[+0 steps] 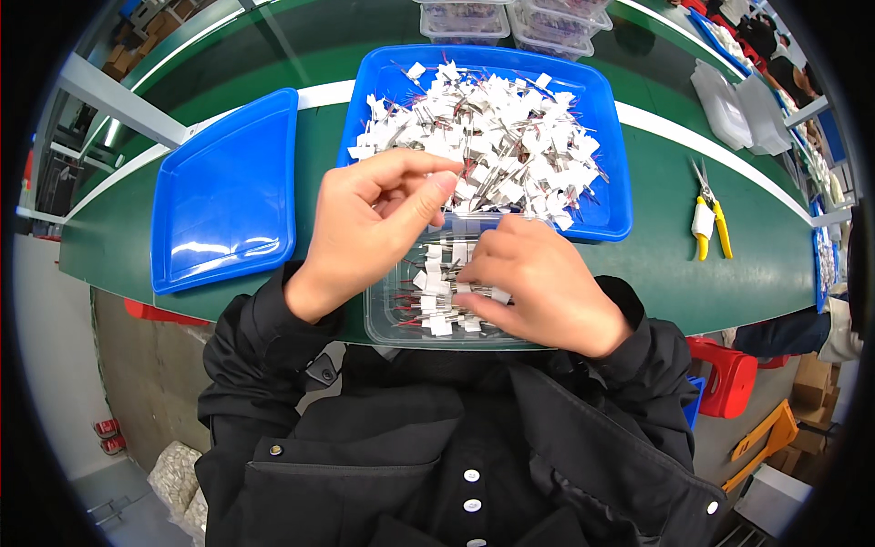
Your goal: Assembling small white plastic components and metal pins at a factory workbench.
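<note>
A blue tray holds a heap of small thin metal-and-wire parts with white tags and red and black leads. In front of it, a clear plastic box contains more of these parts, laid side by side in rows. My left hand is at the tray's near left edge, thumb and index finger pinched; whatever is between them is hidden or too small to name. Over the right side of the clear box, my right hand is curled with its fingertips down at the parts. What it grips cannot be made out.
An empty blue tray lies at the left. Yellow-handled pliers are on the green table at the right. Stacked clear boxes stand at the back, and more clear containers at the back right. A red stool is below.
</note>
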A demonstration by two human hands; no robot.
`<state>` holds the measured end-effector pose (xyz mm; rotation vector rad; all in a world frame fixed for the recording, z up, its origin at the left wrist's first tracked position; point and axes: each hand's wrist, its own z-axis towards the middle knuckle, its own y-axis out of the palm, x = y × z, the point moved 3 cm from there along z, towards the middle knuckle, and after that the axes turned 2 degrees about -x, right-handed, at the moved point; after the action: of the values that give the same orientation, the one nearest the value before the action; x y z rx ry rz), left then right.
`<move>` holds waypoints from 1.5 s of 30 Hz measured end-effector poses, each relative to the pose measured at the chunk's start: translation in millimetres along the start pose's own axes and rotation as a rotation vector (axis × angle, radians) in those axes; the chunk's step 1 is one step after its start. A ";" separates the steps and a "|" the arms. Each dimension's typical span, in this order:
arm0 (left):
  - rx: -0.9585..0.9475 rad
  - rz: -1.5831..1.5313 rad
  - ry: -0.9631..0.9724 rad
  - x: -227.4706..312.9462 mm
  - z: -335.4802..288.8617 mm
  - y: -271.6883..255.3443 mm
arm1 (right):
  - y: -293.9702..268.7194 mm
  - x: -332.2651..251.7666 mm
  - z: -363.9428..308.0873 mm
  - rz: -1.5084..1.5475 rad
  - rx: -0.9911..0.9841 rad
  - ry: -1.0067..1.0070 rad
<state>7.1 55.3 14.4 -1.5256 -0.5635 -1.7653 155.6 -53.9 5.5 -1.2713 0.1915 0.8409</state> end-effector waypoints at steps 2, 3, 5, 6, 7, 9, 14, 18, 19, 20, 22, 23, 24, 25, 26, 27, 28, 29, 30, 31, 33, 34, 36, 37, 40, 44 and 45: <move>-0.033 0.027 -0.007 -0.1 -1.3 1.5 | 4.6 -3.8 -1.3 -0.219 -0.136 -0.038; -0.045 0.054 0.004 0.1 -1.0 1.8 | 5.3 -4.0 -2.0 -0.230 -0.160 -0.052; -0.058 0.079 0.015 -0.2 -1.6 2.6 | 6.4 -3.0 -3.0 -0.230 -0.189 -0.061; -0.084 0.099 -0.023 -1.9 -2.5 3.7 | 7.3 -2.6 -3.5 -0.231 -0.217 -0.070; -0.110 0.118 -0.060 -3.7 -2.7 4.4 | 7.1 -2.0 -3.4 -0.230 -0.217 -0.070; -0.129 0.155 -0.067 -5.1 -1.6 4.4 | 5.3 -1.8 -3.0 -0.188 -0.172 -0.078; -0.229 0.267 -0.109 -1.7 -0.9 6.9 | 4.6 -0.1 -1.0 -0.130 -0.115 -0.049; -0.238 0.288 -0.032 -2.9 0.6 8.1 | -0.1 1.7 -0.9 -0.060 -0.001 -0.044; -0.243 0.304 -0.019 -2.4 0.7 7.4 | -1.1 0.4 0.1 -0.059 -0.003 -0.048; -0.239 0.305 -0.019 -2.9 0.8 6.5 | -3.4 -1.5 1.0 -0.065 0.018 -0.039; -0.276 0.360 0.105 -1.8 0.3 7.2 | -5.2 -1.3 1.9 -0.071 0.038 -0.031; -0.275 0.360 0.106 -2.2 0.0 7.4 | -5.3 -0.4 1.5 -0.083 0.032 -0.064; -0.270 0.361 0.109 -2.2 -0.3 7.9 | -5.4 -0.4 1.4 -0.095 0.027 -0.098; -0.266 0.361 0.114 -2.1 -0.2 8.3 | -6.3 -1.1 2.0 -0.097 0.026 -0.098; -0.265 0.360 0.116 -1.2 -0.1 8.1 | -9.5 -2.3 2.6 -0.067 0.082 -0.092; -0.280 0.349 0.108 0.1 -0.1 8.0 | -12.6 -3.1 3.1 -0.036 0.137 -0.087; -0.293 0.338 0.100 1.3 0.3 7.7 | -13.9 -2.9 4.3 -0.038 0.137 -0.089; -0.292 0.339 0.103 3.0 0.2 6.7 | -19.4 -1.6 4.6 -0.023 0.279 -0.066; -0.297 0.301 0.041 3.1 -0.1 5.4 | -24.4 -0.3 4.0 -0.008 0.422 -0.043; -0.303 0.263 -0.019 2.6 -0.4 4.7 | -26.4 1.4 1.7 -0.001 0.456 0.010; -0.299 0.190 -0.051 2.2 0.4 4.3 | -27.8 2.4 0.5 -0.012 0.493 0.043; -0.297 0.117 -0.087 1.2 0.4 4.3 | -28.7 3.1 -0.7 -0.020 0.529 0.081; -0.282 0.173 0.012 2.2 0.6 4.1 | -29.5 2.3 -1.4 -0.007 0.559 0.092; -0.264 0.229 0.108 4.1 0.5 4.1 | -30.2 3.2 -1.9 0.032 0.571 0.110; -0.217 0.229 0.089 9.1 -0.3 4.2 | -31.3 4.4 -1.7 0.041 0.565 0.097; -0.206 0.251 0.131 7.3 -1.6 2.1 | -30.8 4.6 -3.0 -0.014 0.517 0.044; -0.201 0.210 0.129 4.9 -2.1 1.6 | -31.0 1.5 -2.2 -0.013 0.518 0.045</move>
<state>6.7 51.6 18.6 -1.5298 -0.1590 -1.7816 177.4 -56.8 27.6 -0.8034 0.4083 0.6927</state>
